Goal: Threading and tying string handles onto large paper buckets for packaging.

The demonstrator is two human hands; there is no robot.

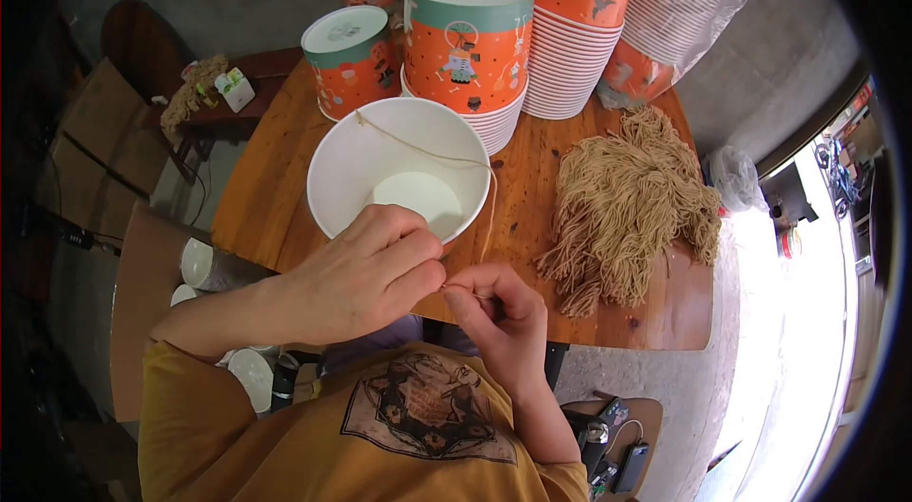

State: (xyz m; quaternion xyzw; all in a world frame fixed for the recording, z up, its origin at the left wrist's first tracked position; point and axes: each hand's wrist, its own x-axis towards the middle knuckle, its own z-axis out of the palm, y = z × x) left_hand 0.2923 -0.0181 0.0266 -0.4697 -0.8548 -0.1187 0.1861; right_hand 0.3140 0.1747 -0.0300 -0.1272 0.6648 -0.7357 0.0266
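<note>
A white paper bucket (pixel 328 165) lies with its open mouth toward me at the table's near edge. A thin tan cord (pixel 427 153) crosses its mouth and hangs down past the right rim. Just below the bucket, my left hand (pixel 370 269) is closed, its fingertips pinching the cord beside the right hand. My right hand (pixel 503 307) is closed too, with thumb and forefinger on the cord. How the cord lies between the fingertips is partly hidden by the left hand.
The wooden table (pixel 261 189) bears a pile of tan cords (pixel 641 208) at the right. Behind stand stacks of orange and green paper buckets (pixel 465 56), one wrapped in clear plastic (pixel 698 3). A cardboard box (pixel 147 312) with white buckets is at lower left.
</note>
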